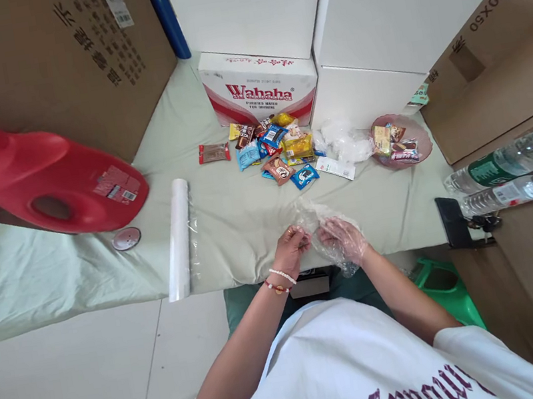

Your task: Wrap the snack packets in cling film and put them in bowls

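Note:
At the table's near edge, my left hand (pixel 294 243) pinches the edge of a thin clear plastic bag (pixel 335 255). Bracelets circle that wrist. Opposite it, my right hand (pixel 345 239) has its fingers bent on the same bag, with film lying over the fingers and back of the hand. Whether this hand is inside the bag or behind it, I cannot tell. Beyond my hands lies a pile of wrapped snacks (pixel 280 174). Crumpled clear plastic (pixel 345 141) sits right of the pile, beside a pinkish bowl (pixel 424 146) holding a few wrapped snacks.
To the left are a white plastic roll (pixel 179 240), a round lid (pixel 126 238) and a big red jug (pixel 54 172). A Wahaha carton (pixel 262 89) stands behind the snacks. Bottles (pixel 518 192) and a phone (pixel 453 222) are at right. A green stool (pixel 447 289) is below.

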`<state>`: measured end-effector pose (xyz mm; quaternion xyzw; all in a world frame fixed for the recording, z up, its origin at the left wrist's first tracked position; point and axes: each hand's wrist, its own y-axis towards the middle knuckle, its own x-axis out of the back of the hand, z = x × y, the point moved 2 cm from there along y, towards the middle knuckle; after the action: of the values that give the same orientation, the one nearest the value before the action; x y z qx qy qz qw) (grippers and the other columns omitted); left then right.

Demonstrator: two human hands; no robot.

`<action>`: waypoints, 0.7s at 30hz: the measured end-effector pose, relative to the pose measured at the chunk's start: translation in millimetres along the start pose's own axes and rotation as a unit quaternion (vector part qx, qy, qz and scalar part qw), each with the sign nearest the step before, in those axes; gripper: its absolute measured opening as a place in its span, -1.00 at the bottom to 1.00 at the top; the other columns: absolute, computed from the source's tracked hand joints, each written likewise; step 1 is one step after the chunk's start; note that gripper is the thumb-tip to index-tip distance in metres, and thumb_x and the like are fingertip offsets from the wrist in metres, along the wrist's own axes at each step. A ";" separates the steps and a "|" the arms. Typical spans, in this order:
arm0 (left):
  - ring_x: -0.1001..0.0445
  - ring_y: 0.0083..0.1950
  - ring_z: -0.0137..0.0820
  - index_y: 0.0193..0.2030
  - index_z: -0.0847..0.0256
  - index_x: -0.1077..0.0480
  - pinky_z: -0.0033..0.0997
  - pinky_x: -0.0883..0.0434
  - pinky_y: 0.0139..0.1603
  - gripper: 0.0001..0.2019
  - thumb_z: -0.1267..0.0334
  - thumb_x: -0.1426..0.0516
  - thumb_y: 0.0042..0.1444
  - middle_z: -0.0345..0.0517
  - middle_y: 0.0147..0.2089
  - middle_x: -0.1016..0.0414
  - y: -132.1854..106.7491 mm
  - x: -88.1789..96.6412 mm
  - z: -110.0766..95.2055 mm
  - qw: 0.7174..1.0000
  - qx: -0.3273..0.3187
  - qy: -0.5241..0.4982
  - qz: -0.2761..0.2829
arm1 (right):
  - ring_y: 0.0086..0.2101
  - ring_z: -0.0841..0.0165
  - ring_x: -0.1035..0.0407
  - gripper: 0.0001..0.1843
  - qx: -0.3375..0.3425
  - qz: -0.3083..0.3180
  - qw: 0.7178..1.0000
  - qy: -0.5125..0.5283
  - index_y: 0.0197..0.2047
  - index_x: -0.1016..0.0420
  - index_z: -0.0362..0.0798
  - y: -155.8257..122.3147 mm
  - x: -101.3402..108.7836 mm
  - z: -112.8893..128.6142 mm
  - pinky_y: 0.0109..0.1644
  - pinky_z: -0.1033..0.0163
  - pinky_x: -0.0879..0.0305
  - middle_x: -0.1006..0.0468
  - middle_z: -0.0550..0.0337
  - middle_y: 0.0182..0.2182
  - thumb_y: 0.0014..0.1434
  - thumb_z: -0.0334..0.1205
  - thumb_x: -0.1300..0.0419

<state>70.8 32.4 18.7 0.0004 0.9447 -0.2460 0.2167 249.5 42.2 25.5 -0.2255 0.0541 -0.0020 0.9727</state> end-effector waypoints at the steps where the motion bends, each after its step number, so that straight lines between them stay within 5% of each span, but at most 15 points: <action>1: -0.41 -0.31 -0.45 -0.34 0.14 -0.32 -0.40 -0.40 -0.18 -0.59 -0.12 -0.32 0.01 -0.22 -0.34 -0.46 0.6 0.4 0.1 1.000 -0.015 0.001 -0.019 | -0.34 0.20 -0.55 -0.58 -0.021 0.004 1.000 0.015 -0.24 -0.63 0.05 2.3 7.2 2.0 -0.17 0.05 -0.52 -0.68 0.07 -0.31 0.04 0.21 -0.42; 7: -0.35 -0.35 -0.39 -0.31 0.09 -0.35 -0.36 -0.32 -0.15 -0.69 -0.10 -0.16 0.24 -0.25 -0.45 -0.38 -7.4 3.2 -6.5 0.967 -0.170 0.172 -0.081 | -0.16 0.06 -0.61 -0.17 -0.110 0.065 0.982 0.141 -0.08 -0.58 -0.07 9.7 54.5 32.9 -0.07 -0.10 -0.53 -0.70 -0.15 -0.20 0.16 0.57 -0.05; 10: -0.34 -0.44 -0.39 -0.30 0.08 -0.37 -0.36 -0.30 -0.26 -0.65 -0.16 -0.16 0.23 -0.26 -0.49 -0.36 -13.0 0.8 -6.9 0.964 -0.165 0.202 -0.052 | -0.21 0.14 -0.59 -0.26 -0.116 0.100 0.982 0.106 -0.02 -0.56 -0.03 14.1 52.9 40.1 -0.14 0.00 -0.53 -0.69 -0.05 -0.19 0.05 0.47 -0.29; 12: -0.30 -0.52 -0.40 -0.28 0.07 -0.38 -0.37 -0.25 -0.37 -0.63 -0.20 -0.14 0.23 -0.32 -0.56 -0.27 -11.6 3.6 -7.6 0.972 -0.138 0.183 -0.054 | -0.39 0.31 -0.49 -0.42 -0.079 0.046 0.993 0.069 -0.13 -0.55 0.00 19.9 44.9 36.9 -0.31 0.22 -0.45 -0.64 0.17 -0.36 -0.10 0.18 -0.52; 16: -0.23 -0.58 -0.38 -0.25 0.06 -0.36 -0.37 -0.19 -0.45 -0.64 -0.16 -0.01 0.30 -0.36 -0.61 -0.14 4.1 32.5 -15.9 0.951 -0.107 0.197 -0.215 | -0.59 0.47 -0.16 -0.55 0.020 -0.115 0.992 0.049 -0.35 -0.40 0.03 20.1 32.4 15.3 -0.53 0.33 -0.10 -0.35 0.42 -0.59 -0.15 0.04 -0.51; 21: -0.42 -0.37 -0.31 -0.04 0.18 -0.37 -0.29 -0.37 -0.21 -0.71 0.06 -0.13 0.19 -0.22 -0.40 -0.40 14.5 67.2 -29.6 0.848 -0.176 0.359 -0.349 | -0.45 0.35 -0.31 -0.60 0.061 -0.091 0.979 -0.170 -0.19 -0.49 0.04 -6.5 40.4 -6.8 -0.35 0.23 -0.29 -0.49 0.28 -0.44 0.03 0.13 -0.36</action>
<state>-0.6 51.8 7.6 -0.2794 0.9219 -0.1178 -0.2411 289.1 32.2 18.0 -0.1667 -0.1328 -0.0558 0.9754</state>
